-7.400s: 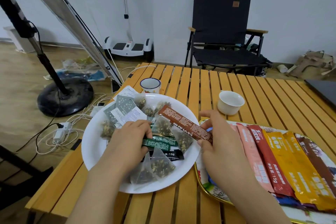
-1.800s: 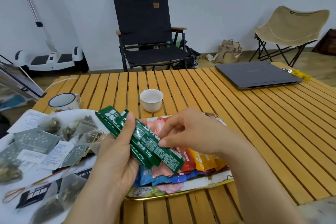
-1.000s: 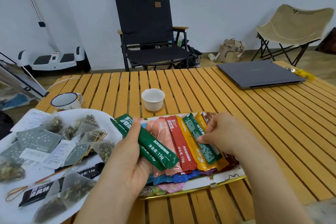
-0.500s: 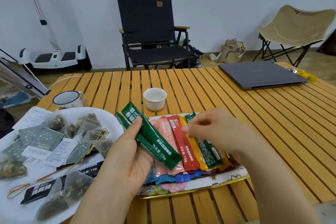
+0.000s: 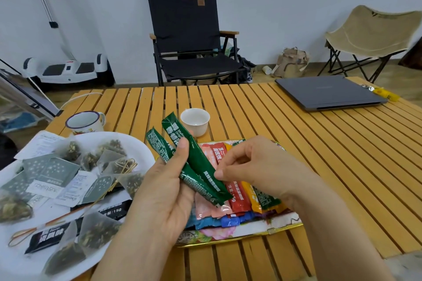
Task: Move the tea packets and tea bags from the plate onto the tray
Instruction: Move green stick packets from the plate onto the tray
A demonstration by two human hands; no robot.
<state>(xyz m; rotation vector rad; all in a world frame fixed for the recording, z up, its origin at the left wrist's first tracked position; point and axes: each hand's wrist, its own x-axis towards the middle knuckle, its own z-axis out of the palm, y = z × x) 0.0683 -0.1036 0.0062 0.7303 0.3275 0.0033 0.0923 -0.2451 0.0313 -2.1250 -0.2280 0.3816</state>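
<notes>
My left hand [image 5: 169,189] holds two green tea packets [image 5: 194,159] upright over the left end of the floral, gold-rimmed tray [image 5: 255,231]. My right hand [image 5: 258,166] pinches the lower edge of the upper green packet with thumb and forefinger. Pink [image 5: 205,210], red [image 5: 237,198], orange [image 5: 250,196], green [image 5: 266,199] and blue [image 5: 228,221] packets lie side by side on the tray, partly hidden by my hands. The white plate [image 5: 139,148] at left carries pyramid tea bags [image 5: 98,230], grey sachets [image 5: 52,171] and black packets [image 5: 45,237].
A small white cup [image 5: 195,121] stands just behind the tray and an enamel mug [image 5: 84,122] behind the plate. A closed laptop [image 5: 326,92] lies at the far right of the slatted table. A black chair [image 5: 189,36] stands beyond the table.
My left hand lifted green packets off the plate. My right hand laid one green packet on the tray beside the orange one, then came back to the two left in my left hand.
</notes>
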